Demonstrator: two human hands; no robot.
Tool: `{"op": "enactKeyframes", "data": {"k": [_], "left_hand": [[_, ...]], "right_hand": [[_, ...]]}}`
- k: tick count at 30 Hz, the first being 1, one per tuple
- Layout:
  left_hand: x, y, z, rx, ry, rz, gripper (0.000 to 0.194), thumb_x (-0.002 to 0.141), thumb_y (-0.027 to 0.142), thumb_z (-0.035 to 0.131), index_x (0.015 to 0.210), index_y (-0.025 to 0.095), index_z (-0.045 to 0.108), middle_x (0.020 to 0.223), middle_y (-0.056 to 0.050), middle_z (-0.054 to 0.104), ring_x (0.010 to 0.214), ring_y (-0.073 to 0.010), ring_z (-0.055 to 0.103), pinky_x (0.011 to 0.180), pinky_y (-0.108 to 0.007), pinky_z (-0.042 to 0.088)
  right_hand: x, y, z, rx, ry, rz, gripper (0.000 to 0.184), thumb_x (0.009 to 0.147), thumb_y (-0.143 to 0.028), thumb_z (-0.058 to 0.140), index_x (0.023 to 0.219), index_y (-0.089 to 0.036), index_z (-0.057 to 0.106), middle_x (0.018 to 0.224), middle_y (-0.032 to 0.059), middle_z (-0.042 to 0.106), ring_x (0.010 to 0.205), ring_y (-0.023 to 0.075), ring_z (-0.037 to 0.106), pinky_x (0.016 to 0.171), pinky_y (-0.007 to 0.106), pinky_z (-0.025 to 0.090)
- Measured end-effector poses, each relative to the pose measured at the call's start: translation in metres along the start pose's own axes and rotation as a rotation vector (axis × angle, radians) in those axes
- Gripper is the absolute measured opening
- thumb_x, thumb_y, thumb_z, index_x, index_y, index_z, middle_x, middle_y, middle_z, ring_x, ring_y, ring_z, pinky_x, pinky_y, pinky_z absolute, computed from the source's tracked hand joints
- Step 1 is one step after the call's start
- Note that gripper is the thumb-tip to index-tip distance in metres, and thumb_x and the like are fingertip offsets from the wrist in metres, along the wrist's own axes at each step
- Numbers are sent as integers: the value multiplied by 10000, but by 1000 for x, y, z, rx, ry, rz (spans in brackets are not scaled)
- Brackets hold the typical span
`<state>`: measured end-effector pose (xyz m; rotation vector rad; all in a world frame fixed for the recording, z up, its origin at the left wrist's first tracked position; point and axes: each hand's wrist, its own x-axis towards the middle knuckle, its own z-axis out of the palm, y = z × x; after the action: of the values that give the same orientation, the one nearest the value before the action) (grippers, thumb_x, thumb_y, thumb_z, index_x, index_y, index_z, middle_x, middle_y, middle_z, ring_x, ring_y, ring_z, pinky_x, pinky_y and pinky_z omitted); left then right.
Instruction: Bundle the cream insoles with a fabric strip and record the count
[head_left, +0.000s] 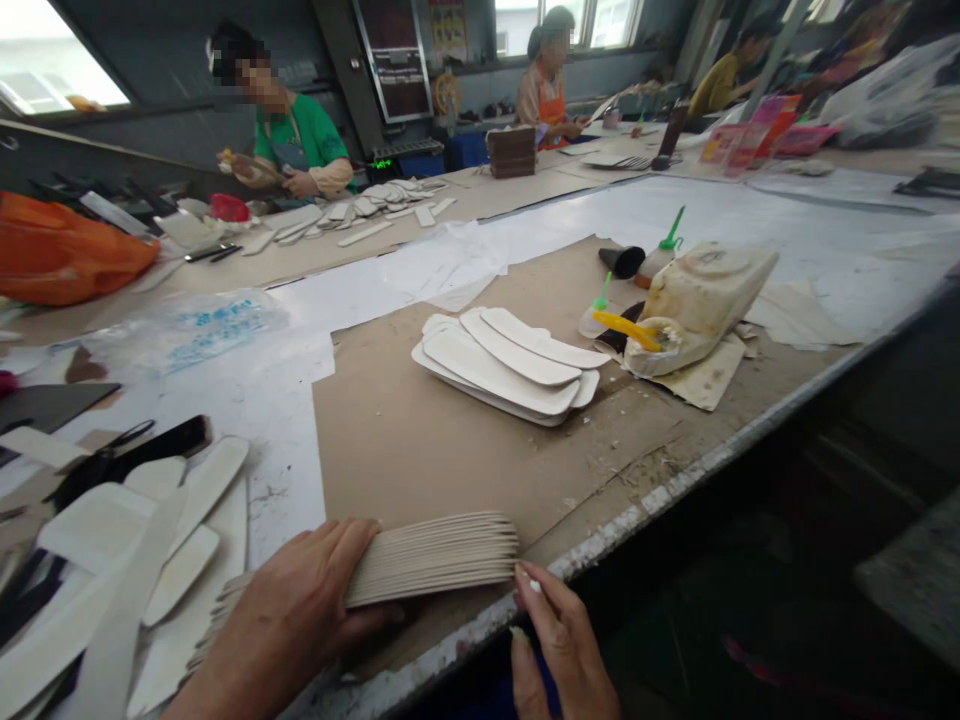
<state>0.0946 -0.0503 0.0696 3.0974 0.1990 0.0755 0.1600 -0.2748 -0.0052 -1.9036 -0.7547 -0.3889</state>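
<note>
My left hand (pixel 296 605) lies on a thick stack of thin beige insole pieces (pixel 435 555) at the near edge of the table, fingers wrapped over its top and side. My right hand (pixel 559 645) sits at the stack's right end, fingertips touching the edges of the pieces. The stack rests on a brown cardboard sheet (pixel 420 440). Further out on the cardboard lies a fanned pile of white insole pieces (pixel 510 365).
A stained glue jug (pixel 701 305) with a yellow brush (pixel 626 328) stands right of the white pile, with small green-capped bottles (pixel 664 250) behind. Loose white pieces (pixel 127 560) and black scissors (pixel 120 460) lie at left. An orange bag (pixel 67 255) and other workers are further back.
</note>
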Motion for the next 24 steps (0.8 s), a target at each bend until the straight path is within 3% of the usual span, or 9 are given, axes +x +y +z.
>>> {"op": "enactKeyframes", "data": {"k": [5, 9, 17, 24], "left_hand": [[0, -1, 0, 22, 57, 87, 464, 689, 477, 695, 976, 193, 466, 812, -17, 603, 717, -196, 599, 631, -296, 444], [1, 0, -1, 31, 38, 98, 470, 734, 539, 621, 997, 190, 448, 841, -28, 603, 744, -198, 597, 633, -298, 437], [3, 4, -4, 59, 63, 107, 494, 687, 467, 703, 994, 170, 453, 847, -43, 606, 754, -218, 599, 652, -316, 446], [2, 7, -7, 31, 9, 53, 383, 721, 420, 678, 965, 176, 513, 862, -47, 618, 764, -218, 593, 669, -317, 439]], "right_hand": [[1, -1, -4, -29, 8, 0, 336, 914, -189, 390, 1236, -209, 483, 1160, 104, 522, 1037, 209, 538, 848, 333, 481], [2, -1, -5, -22, 16, -16, 336, 898, -170, 406, 1223, -198, 486, 1123, 107, 552, 1014, 215, 554, 832, 346, 485], [3, 0, -7, -1, 36, -18, 324, 876, -155, 426, 1183, -195, 520, 1074, 104, 579, 951, 211, 591, 800, 347, 504], [3, -4, -10, 52, 13, 48, 300, 867, -156, 443, 1158, -195, 502, 1055, 113, 575, 943, 217, 577, 777, 356, 505]]}}
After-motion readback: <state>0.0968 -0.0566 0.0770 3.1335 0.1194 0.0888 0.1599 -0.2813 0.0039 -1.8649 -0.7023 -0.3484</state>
